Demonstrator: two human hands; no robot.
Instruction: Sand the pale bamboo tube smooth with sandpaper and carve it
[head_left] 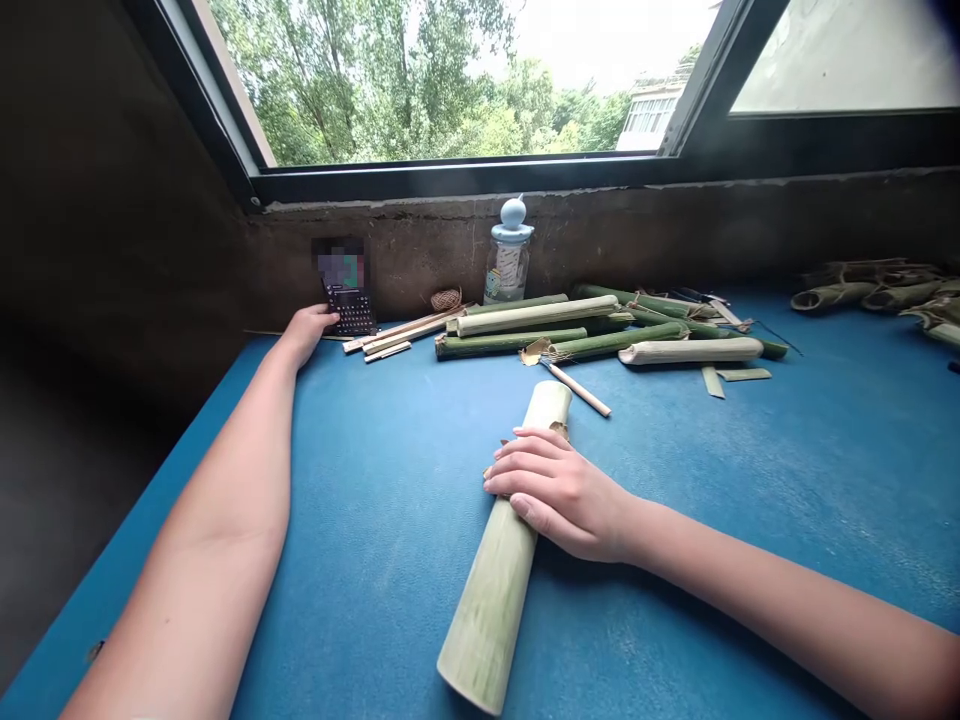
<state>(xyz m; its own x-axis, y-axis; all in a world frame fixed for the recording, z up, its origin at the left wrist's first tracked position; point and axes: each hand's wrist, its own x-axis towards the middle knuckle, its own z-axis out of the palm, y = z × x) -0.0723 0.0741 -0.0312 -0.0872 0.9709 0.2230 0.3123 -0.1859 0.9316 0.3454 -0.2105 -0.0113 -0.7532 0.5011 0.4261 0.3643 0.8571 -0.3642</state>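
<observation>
A thick pale-green bamboo section (487, 600) lies lengthwise on the blue table, its wide end toward me. My right hand (570, 490) rests across its upper part, with the fingers curved over to the far side. Papery brown bits of sheath (559, 430) show beside the fingers at the joint. At the far left, my left arm is stretched out to a dark phone (346, 290) that stands against the wall. The fingers of my left hand (307, 330) are on the phone's lower left edge; its screen shows a keyboard and a blurred patch.
Behind the section lie several green and pale stalks (540, 318), thin wooden strips (405, 330) and a small brush (577, 390). A blue-lidded bottle (510, 255) and a twine ball (446, 299) stand by the wall. More stalks (885, 290) lie far right, below the window.
</observation>
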